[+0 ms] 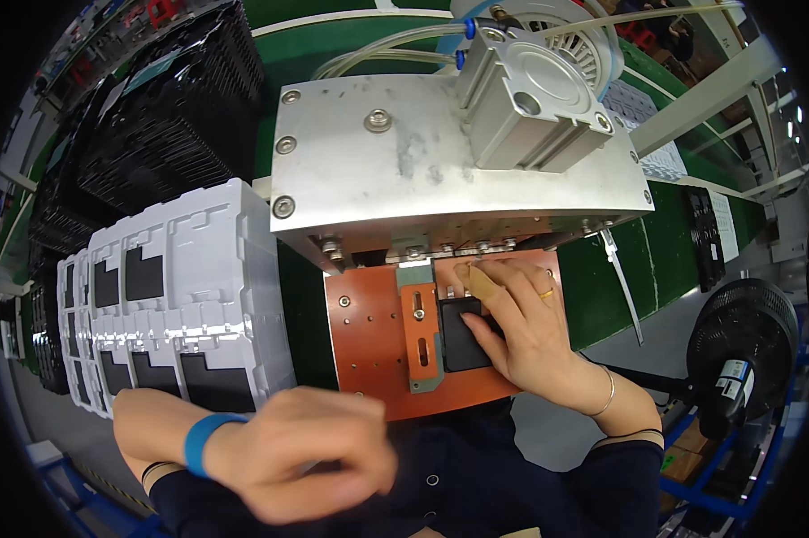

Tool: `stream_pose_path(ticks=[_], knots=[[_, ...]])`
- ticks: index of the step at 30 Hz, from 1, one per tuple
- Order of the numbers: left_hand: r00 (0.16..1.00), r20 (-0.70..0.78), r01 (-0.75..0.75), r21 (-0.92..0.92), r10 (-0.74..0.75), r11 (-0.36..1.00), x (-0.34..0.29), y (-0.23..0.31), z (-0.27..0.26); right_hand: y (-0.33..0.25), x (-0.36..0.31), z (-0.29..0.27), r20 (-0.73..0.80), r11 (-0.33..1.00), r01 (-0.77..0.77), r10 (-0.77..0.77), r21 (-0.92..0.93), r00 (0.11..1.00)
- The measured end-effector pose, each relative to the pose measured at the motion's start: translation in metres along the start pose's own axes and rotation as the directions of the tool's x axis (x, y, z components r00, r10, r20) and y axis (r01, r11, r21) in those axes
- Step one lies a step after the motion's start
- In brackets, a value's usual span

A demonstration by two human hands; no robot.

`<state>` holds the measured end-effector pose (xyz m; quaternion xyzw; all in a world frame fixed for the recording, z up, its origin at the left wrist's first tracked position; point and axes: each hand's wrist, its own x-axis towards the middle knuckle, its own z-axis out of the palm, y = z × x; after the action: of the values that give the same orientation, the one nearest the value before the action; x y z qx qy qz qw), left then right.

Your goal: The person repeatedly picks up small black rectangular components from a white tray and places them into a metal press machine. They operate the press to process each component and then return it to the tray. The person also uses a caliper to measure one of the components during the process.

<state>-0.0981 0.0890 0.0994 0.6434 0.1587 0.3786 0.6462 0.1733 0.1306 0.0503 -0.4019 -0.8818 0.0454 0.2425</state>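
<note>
My right hand [526, 327] reaches under the press's metal housing. Its thumb rests on a black rectangular plate [463, 345], and its fingers bend over the plate's far end. Tan covers sit on some fingertips. The plate lies on an orange base [369, 341], beside a slotted orange guide block [419, 332] with a grey-green edge. In front of the base, my left hand [315, 448] is raised above my dark shirt, blurred, its fingers curled inward. Whatever it might hold is hidden.
A silver press housing [360, 152] with a pneumatic cylinder [543, 99] overhangs the base. White trays [180, 314] holding black plates stand on the left, with stacked black trays [171, 117] behind. A black fan [741, 359] is at right. A thin metal bar [621, 287] hangs beside the housing.
</note>
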Motion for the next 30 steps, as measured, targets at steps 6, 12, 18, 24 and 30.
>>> stream_pose_path(ticks=[6,12,18,24,30], knots=[[0.989,0.124,0.014,0.48,-0.083,0.877,0.011,-0.052,0.001,0.006,-0.004,0.005,0.012,0.994,0.111,-0.111,-0.004,0.994],[0.987,0.146,-0.018,0.495,-0.063,0.869,0.014,-0.055,-0.004,0.006,-0.001,-0.001,0.047,0.996,-0.004,0.0,0.088,0.999],[0.985,0.157,-0.007,0.461,-0.074,0.887,0.014,-0.054,-0.005,0.01,-0.04,-0.023,0.065,0.968,-0.067,0.053,0.242,0.997],[0.981,0.184,-0.185,0.768,0.066,0.613,0.017,-0.05,-0.012,0.024,-0.029,-0.019,0.099,0.972,0.0,-0.024,0.233,0.995],[0.977,0.173,-0.21,0.881,0.125,0.423,0.024,-0.061,-0.014,0.036,-0.009,-0.012,0.065,0.964,0.019,-0.038,0.265,0.997]])
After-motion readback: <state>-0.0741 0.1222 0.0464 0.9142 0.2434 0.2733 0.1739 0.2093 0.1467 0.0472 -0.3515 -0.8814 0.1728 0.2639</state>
